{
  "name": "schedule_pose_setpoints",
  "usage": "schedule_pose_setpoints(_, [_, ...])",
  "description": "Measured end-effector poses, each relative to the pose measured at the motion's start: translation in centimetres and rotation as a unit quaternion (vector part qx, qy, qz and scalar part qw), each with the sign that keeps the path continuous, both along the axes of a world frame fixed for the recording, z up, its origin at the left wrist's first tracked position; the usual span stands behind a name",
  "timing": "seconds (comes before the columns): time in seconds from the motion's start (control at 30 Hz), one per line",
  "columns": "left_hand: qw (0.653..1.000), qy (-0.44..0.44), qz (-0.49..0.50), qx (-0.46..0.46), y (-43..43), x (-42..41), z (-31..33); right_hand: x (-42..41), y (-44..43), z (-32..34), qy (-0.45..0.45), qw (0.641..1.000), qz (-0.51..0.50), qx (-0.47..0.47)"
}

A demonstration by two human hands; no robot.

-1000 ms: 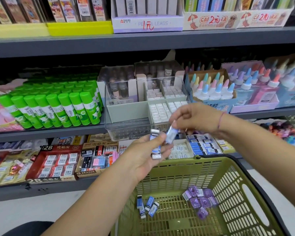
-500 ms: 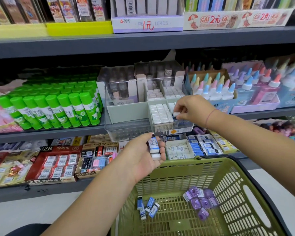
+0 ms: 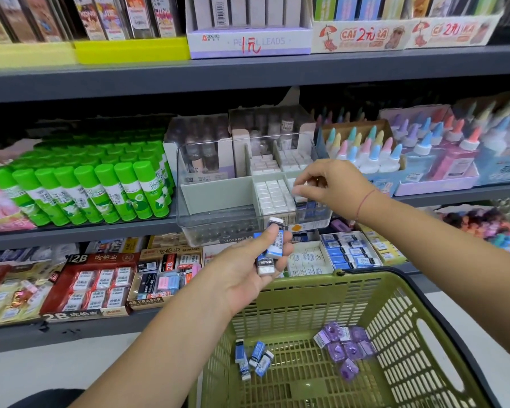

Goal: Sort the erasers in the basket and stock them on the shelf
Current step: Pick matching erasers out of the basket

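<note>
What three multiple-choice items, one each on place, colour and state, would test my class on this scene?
1. Where do the purple erasers lie?
A) top shelf
B) basket
C) clear box

2. What colour is the basket?
A) red
B) green
C) white

3. What is the left hand doing?
A) hanging empty
B) holding erasers
C) gripping the basket

Key:
1 B: they lie in a heap on the basket's bottom.
2 B: its mesh walls are olive green.
3 B: its thumb and fingers curl round the erasers, above the basket.
</note>
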State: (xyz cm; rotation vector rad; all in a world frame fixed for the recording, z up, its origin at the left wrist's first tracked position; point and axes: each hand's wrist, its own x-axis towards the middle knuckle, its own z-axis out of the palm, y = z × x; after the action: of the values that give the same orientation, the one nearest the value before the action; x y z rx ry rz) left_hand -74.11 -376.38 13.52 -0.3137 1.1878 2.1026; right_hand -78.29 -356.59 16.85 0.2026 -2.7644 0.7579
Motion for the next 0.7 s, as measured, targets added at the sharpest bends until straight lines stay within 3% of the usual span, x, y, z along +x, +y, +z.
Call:
schedule_pose_setpoints(0.1, [1.000, 0.003, 0.007, 0.001, 0.0, 0.0, 0.1, 2.2, -2.2, 0.2, -0.100, 0.981, 0.058, -0.153])
schedule_pose_setpoints(0.2, [1.000, 0.011, -0.001, 0.004, 0.2, 0.2, 0.4, 3.7, -3.3, -0.5, -0.236, 0.930, 0.100, -0.263])
schedule_pose_setpoints(0.3, [1.000, -0.008, 0.002, 0.028, 0.3, 0.5, 0.5, 3.9, -2.7, -0.5, -0.246, 0.907, 0.080, -0.331])
schedule_pose_setpoints(0.37, [0.997, -0.039, 0.021, 0.060, 0.2, 0.3, 0.5, 3.4, -1.2, 0.4, -0.206, 0.914, 0.052, -0.344])
schedule_pose_setpoints(0.43, [0.995, -0.052, 0.034, 0.073, -0.1, 0.2, 0.5, 2.7, 1.0, 1.8, -0.147, 0.939, 0.020, -0.310])
schedule_pose_setpoints(0.53, [0.996, -0.043, 0.032, 0.067, -0.2, 0.2, 0.4, 1.3, 3.6, 3.2, -0.073, 0.981, -0.014, -0.177])
schedule_pose_setpoints(0.7, [0.999, -0.025, 0.008, 0.019, -0.1, 0.3, 0.1, -0.7, 3.8, 1.5, -0.084, 0.994, -0.020, 0.065])
